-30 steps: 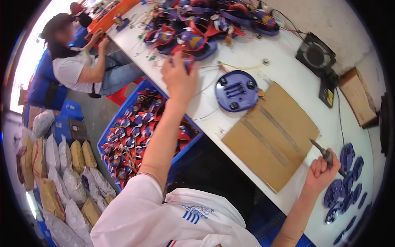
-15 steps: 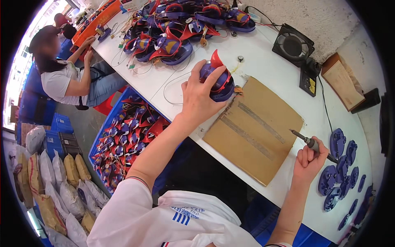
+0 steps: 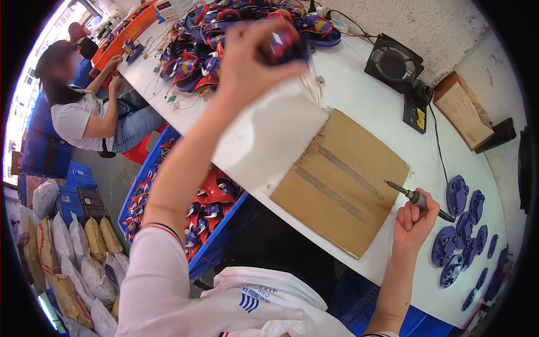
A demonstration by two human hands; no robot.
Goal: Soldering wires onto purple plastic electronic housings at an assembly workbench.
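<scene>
My left hand [image 3: 238, 76] is raised over the far part of the table, its fingers closed round a purple and red plastic toy assembly [image 3: 285, 48]. Both are smeared by motion, and thin wires hang below the toy. A soldering iron [image 3: 417, 199] sits in my right hand [image 3: 414, 224], its tip pointing left over the edge of a brown cardboard sheet [image 3: 365, 163]. Behind my left hand lies a heap of similar purple and red toy assemblies [image 3: 191, 70] with loose wires.
Several purple plastic base parts [image 3: 445, 246] lie at the right. A black fan [image 3: 394, 63] and an open cardboard box [image 3: 465, 115] stand along the wall. A blue bin [image 3: 212, 251] full of toy parts is beside the table. Another person [image 3: 84, 115] sits at the far left.
My left hand has lifted the toy assembly up and away from beside the cardboard toward the heap. My right hand with the soldering iron has barely shifted.
</scene>
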